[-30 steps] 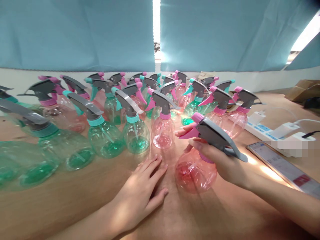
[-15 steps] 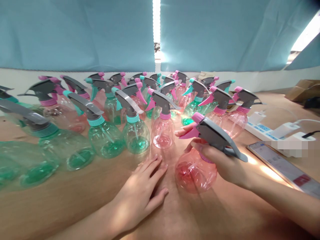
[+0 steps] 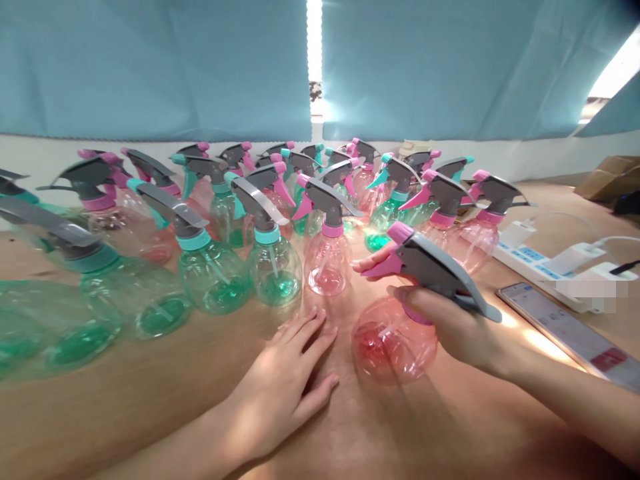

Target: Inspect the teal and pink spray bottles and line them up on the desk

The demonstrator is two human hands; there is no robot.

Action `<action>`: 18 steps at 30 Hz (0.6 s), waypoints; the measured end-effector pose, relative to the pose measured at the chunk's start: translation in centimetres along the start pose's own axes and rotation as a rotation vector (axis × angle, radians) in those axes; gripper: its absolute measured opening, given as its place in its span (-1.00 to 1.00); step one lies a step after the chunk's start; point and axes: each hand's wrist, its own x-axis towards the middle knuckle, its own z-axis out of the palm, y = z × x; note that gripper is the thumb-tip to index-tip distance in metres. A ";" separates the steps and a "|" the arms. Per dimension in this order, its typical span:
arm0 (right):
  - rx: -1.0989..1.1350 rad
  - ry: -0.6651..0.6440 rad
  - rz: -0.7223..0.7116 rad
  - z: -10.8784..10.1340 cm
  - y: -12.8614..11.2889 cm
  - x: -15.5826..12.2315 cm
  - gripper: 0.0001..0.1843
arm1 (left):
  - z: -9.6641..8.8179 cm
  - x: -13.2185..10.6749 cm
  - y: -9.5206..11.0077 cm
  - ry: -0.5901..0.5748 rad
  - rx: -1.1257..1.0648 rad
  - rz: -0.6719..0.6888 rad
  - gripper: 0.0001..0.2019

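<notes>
A clear pink spray bottle [image 3: 393, 343] with a grey and pink trigger head is held by my right hand [image 3: 440, 320], which wraps around its neck just below the head. The bottle's trigger points left. Flat on the table rests my left hand [image 3: 285, 373], fingers spread and holding nothing. Just beyond its fingertips stands another pink spray bottle [image 3: 327, 263], upright. Beside that one is a green spray bottle [image 3: 275, 267] with a turquoise collar.
Several more pink and green spray bottles crowd the back and left of the wooden table [image 3: 165, 407]. To the right are a smartphone [image 3: 565, 327] and a white power strip [image 3: 540, 263] with plugs. A cardboard box [image 3: 607, 177] sits farther back, and blue curtains [image 3: 150, 73] hang behind.
The whole view has shifted very slightly. Both hands and the held spray bottle stay almost where they were, my right hand still around the bottle's neck.
</notes>
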 end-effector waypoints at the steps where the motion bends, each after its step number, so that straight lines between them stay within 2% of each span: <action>1: -0.012 -0.004 0.011 0.0 0.0 -0.1 -0.87 | -0.1 0.0 0.0 -0.006 -0.002 -0.002 -0.51; 9: 0.011 0.036 -0.016 0.2 -0.3 -0.3 -0.92 | -0.1 0.0 0.1 -0.011 0.002 -0.001 -0.51; 14: -0.040 0.030 -0.017 0.0 0.0 -0.4 -0.84 | -0.2 0.1 0.1 -0.012 0.004 -0.002 -0.51; 18: -0.040 0.042 -0.028 0.2 0.1 -0.3 -0.89 | -0.4 0.1 0.2 -0.028 0.002 -0.010 -0.51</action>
